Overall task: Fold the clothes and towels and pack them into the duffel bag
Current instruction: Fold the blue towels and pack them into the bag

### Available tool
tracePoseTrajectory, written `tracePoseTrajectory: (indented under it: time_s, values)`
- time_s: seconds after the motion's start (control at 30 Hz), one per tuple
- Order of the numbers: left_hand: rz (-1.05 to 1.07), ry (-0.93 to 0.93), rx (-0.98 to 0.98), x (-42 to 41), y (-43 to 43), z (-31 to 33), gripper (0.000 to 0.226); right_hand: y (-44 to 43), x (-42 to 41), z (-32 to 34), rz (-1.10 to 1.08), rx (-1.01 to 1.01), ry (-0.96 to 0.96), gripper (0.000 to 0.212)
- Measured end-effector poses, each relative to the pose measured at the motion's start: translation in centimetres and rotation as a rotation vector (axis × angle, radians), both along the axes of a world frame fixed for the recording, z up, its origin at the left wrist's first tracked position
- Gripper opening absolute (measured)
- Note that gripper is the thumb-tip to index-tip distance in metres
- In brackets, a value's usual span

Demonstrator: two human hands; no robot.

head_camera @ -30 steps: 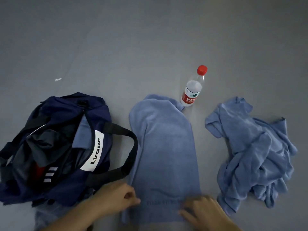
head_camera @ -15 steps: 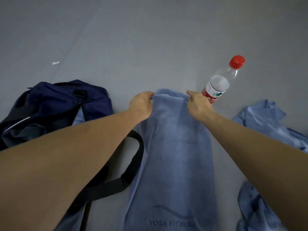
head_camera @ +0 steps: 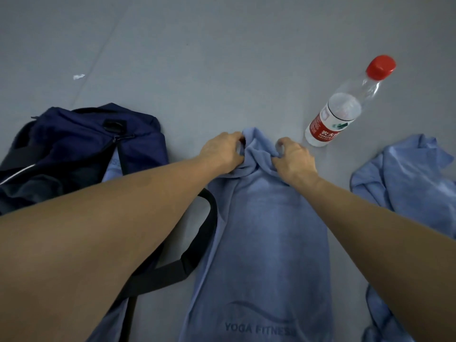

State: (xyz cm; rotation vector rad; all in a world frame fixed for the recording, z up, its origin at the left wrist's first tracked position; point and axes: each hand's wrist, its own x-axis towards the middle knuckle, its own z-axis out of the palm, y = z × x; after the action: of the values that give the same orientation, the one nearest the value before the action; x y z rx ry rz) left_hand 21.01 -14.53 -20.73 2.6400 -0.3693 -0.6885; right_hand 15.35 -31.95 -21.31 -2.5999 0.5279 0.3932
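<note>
The towel (head_camera: 266, 230) lies lengthwise on the grey floor (head_camera: 222, 58), between the duffel bag (head_camera: 81, 144) and a crumpled cloth (head_camera: 407, 174) of the same blue. Both arms reach to its far end. The left hand (head_camera: 223, 150) has its fingers curled round the far left corner, and the right hand (head_camera: 293, 157) clutches the far right corner. The edge between them is bunched into a ridge.

The step in hand looks like folding the far end back over the near end. To do it well, the 2 hands should first draw apart so the gathered edge goes taut and straight. They should then lift and carry it evenly toward the body and lay corner on corner. The bottle (head_camera: 338, 114) sits near the right hand and could be knocked if that hand swings outward. The bag's strap (head_camera: 197, 243) lies right against the towel's left edge and may need nudging aside so it is not caught in the fold.

The fingertips of both hands are buried in fabric, so how much cloth each holds cannot be told. The towel's near end is cut off by the lower border, just under its printed lettering. The left forearm covers part of the bag, and its opening is too dark to show any contents. The crumpled cloth runs out of view at the right.
</note>
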Motion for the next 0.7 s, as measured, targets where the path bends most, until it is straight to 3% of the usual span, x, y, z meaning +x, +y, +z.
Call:
tracePoseTrajectory:
  time_s: [0.03,0.1,0.43,0.57,0.63,0.7]
  values:
    - [0.006,0.006,-0.032,0.0,-0.2,0.0,0.009,0.0,-0.1,0.0,-0.001,0.009,-0.01,0.019]
    - [0.037,0.003,-0.08,0.1,-0.2,0.2,0.013,0.0,-0.3,0.4,-0.009,0.034,-0.032,0.01]
    - [0.26,-0.026,-0.282,0.9,1.1,5.5,0.014,-0.2,-1.7,4.0,-0.04,0.052,-0.3,0.019]
    - [0.182,0.101,-0.368,-0.3,3.2,8.5,0.024,-0.2,-3.5,6.7,0.006,-0.092,-0.393,0.022]
    - [0.092,0.136,-0.328,-1.3,4.2,10.2,0.032,-0.3,-4.8,8.5,0.061,-0.189,-0.424,0.018]
    - [-0.023,0.094,-0.244,-2.9,5.0,11.7,0.025,0.0,-6.6,9.9,0.152,-0.277,-0.457,0.013]
